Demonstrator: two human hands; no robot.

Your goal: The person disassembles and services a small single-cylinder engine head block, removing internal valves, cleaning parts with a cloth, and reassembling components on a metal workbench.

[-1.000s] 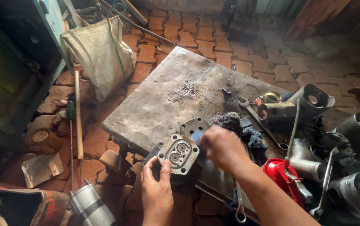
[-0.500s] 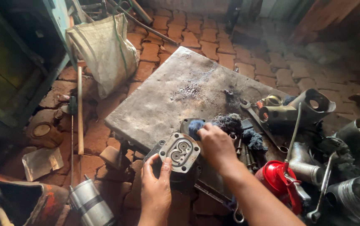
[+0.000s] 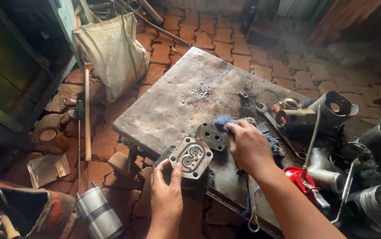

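Note:
My left hand [image 3: 166, 192] grips the side of a grey metal pump housing [image 3: 191, 157] with a figure-eight cavity, at the near edge of a dirty steel plate [image 3: 177, 106]. Just beyond it lies a flat metal cover plate [image 3: 210, 136] with holes. My right hand [image 3: 248, 146] holds a blue rag [image 3: 222, 122] pressed against that cover plate's far edge. A dark bundle of rag [image 3: 274, 144] lies to the right of my right hand.
A spanner [image 3: 275, 124] and a metal pipe part [image 3: 319, 113] lie at the plate's right. A red oil can [image 3: 302, 180], cylinders [image 3: 379, 208], a white sack [image 3: 113, 51], a wooden handle [image 3: 87, 115], a metal canister [image 3: 97, 212] and a brick floor [image 3: 199, 31] surround it.
My right hand has moved forward from near the pump housing and now presses the blue rag against the cover plate. My left hand stays on the housing.

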